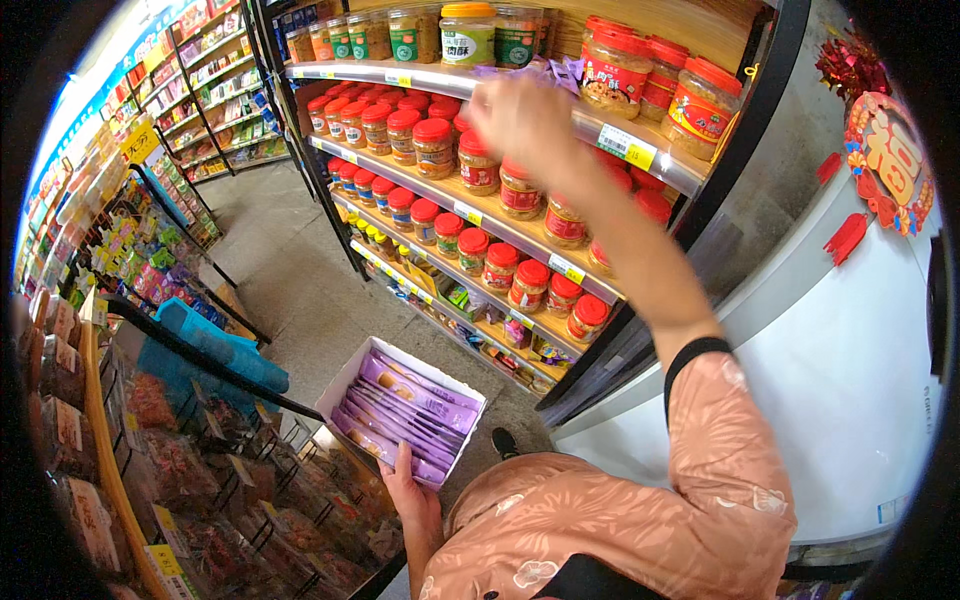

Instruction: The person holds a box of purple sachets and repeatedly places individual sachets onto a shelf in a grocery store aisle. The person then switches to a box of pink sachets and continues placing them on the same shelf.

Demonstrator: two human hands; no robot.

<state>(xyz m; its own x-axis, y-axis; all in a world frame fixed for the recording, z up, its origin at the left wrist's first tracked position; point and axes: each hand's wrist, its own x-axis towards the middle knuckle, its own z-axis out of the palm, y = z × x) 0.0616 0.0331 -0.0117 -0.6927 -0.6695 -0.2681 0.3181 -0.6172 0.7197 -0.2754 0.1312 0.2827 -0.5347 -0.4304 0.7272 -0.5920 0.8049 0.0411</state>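
My left hand [411,489] grips the near edge of an open white cardboard box [478,416], thumb over the rim. Inside it, flat purple sachets [405,401] stand packed in a row. My right hand [517,124], blurred, is raised in front of the top visible shelf's edge [442,81]; its fingers look curled, and whether anything is in them cannot be made out. Just beyond that hand, some purple packets [564,73] lie on this shelf. They sit between a yellow-lidded jar [466,37] and large red-lidded jars [616,67].
Lower shelves hold rows of red-lidded jars [433,150]. A metal-framed display rack with bagged goods [247,480] stands close on my left, a blue cloth [202,345] beside its black rail. To the right is a white appliance [832,382] with a red hanging ornament [892,165].
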